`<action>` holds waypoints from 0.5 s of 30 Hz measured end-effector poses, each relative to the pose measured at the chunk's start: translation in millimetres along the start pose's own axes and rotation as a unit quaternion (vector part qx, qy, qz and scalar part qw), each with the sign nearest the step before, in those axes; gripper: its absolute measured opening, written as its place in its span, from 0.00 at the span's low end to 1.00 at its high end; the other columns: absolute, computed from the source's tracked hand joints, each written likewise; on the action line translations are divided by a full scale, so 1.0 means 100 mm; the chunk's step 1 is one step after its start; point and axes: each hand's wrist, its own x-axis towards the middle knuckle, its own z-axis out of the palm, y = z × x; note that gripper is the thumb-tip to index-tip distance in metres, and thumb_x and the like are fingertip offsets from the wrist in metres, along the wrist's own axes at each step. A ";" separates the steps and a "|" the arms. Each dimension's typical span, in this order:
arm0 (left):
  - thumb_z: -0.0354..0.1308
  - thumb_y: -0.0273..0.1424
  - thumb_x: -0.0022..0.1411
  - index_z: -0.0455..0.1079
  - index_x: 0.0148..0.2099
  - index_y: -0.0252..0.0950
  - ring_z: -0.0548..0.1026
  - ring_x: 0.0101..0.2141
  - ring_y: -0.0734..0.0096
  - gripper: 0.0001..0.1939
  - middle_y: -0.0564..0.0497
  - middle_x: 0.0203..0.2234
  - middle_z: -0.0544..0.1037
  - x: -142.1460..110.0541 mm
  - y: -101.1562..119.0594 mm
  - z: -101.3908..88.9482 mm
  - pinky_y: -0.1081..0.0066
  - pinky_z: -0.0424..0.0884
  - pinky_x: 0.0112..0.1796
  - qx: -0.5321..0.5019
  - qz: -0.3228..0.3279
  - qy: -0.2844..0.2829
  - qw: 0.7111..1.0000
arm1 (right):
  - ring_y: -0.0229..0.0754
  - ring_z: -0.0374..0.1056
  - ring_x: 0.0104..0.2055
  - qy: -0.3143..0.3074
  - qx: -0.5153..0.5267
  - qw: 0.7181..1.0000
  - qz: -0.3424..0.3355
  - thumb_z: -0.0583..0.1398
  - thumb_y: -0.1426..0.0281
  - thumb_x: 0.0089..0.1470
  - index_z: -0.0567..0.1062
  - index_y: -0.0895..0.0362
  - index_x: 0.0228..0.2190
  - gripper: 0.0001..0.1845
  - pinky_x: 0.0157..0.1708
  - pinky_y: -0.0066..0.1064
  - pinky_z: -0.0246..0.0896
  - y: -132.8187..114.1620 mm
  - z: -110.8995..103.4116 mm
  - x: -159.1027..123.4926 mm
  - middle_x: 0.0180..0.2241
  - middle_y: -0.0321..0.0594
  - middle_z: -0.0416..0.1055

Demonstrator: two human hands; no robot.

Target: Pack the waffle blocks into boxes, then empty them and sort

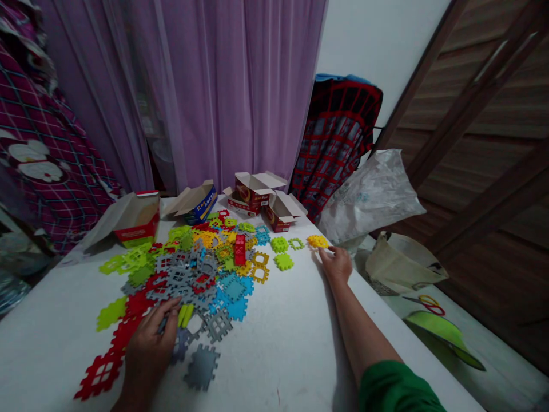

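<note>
Two hands are in view, both on the desk [274, 366]. The left hand [151, 346] lies palm down at the near edge of a single heaped pile of interlocking plastic grid pieces [195, 269], its fingers close together over the pieces; whether it holds one cannot be determined. The right hand [337, 264], with a green sleeve [394, 389] at the near end of that arm, is well right of the pile, its fingertips touching one yellow grid piece [318, 241]; grip cannot be confirmed. Just left of that piece lie three separate green pieces: two solid lime [279, 245] and one small open frame [295, 244]. One grey piece [201, 366] lies apart, near the left hand. One red stacked block [240, 250] stands upright on the pile. At least four open cartons [251, 191] stand along the far edge; the exact count is obscured by overlapping flaps.
</note>
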 end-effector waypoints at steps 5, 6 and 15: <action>0.48 0.44 0.62 0.76 0.45 0.43 0.78 0.37 0.61 0.19 0.50 0.38 0.81 0.01 -0.05 -0.01 0.66 0.74 0.39 0.002 -0.019 -0.022 1.000 | 0.52 0.66 0.43 -0.008 -0.009 1.000 0.001 0.59 0.55 0.49 0.79 0.62 0.38 0.24 0.43 0.40 0.58 0.02 0.12 0.20 0.39 0.52 0.73; 0.48 0.45 0.62 0.76 0.45 0.43 0.78 0.38 0.61 0.20 0.50 0.38 0.81 0.01 -0.04 -0.03 0.66 0.75 0.38 0.000 -0.023 -0.032 0.999 | 0.52 0.66 0.43 -0.011 -0.010 1.000 -0.001 0.59 0.55 0.48 0.79 0.61 0.38 0.24 0.43 0.39 0.58 0.03 0.13 0.22 0.40 0.52 0.73; 0.47 0.49 0.60 0.76 0.44 0.42 0.79 0.38 0.59 0.23 0.49 0.38 0.82 0.03 0.01 -0.07 0.64 0.75 0.37 0.014 -0.041 -0.046 0.998 | 0.51 0.66 0.42 -0.027 -0.032 0.999 -0.023 0.59 0.54 0.49 0.78 0.60 0.38 0.23 0.43 0.39 0.58 0.05 0.18 0.25 0.40 0.51 0.73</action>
